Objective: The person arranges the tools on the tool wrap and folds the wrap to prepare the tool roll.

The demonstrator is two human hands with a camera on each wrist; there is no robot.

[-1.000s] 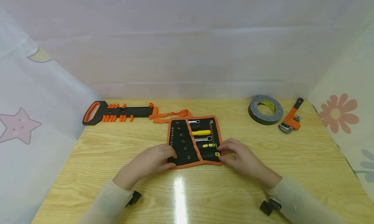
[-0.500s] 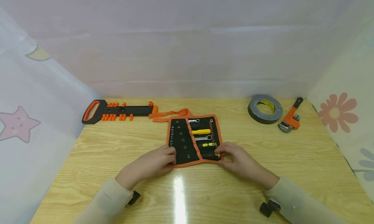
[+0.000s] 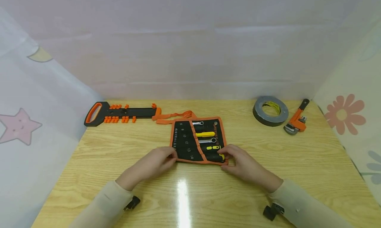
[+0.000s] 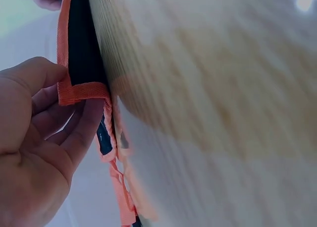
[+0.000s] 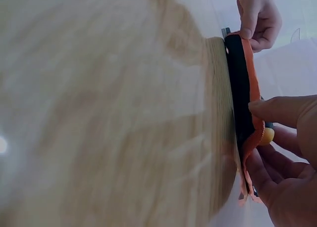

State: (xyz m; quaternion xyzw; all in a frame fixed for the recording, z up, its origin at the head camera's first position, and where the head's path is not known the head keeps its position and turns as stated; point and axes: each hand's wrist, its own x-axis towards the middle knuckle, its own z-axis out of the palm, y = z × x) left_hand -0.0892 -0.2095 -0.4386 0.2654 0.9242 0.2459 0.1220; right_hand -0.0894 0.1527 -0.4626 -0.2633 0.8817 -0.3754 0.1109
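Observation:
A black tool pouch (image 3: 185, 142) with orange trim lies unrolled on the table, its near edge raised. In its pockets sit a yellow-handled tool (image 3: 205, 134), combination wrenches (image 3: 208, 140) and black-and-yellow handles (image 3: 212, 148). My left hand (image 3: 156, 160) pinches the near left corner; the left wrist view shows the thumb on the orange trim (image 4: 81, 91) and fingers behind it. At the near right corner, my right hand (image 3: 242, 162) pinches the trim between thumb and fingers, close to a yellow handle end (image 5: 267, 136). The lower parts of the tools are hidden in the pockets.
Orange tie straps (image 3: 175, 117) trail from the pouch's far left side. A black and orange rack with a handle (image 3: 123, 113) lies at the back left. A roll of grey tape (image 3: 271, 111) and an orange pipe wrench (image 3: 296, 119) lie at the back right.
Both hands have taken hold of the pouch's near corners. The near edge has risen off the table and tipped away from me. Tape, pipe wrench and rack have stayed put.

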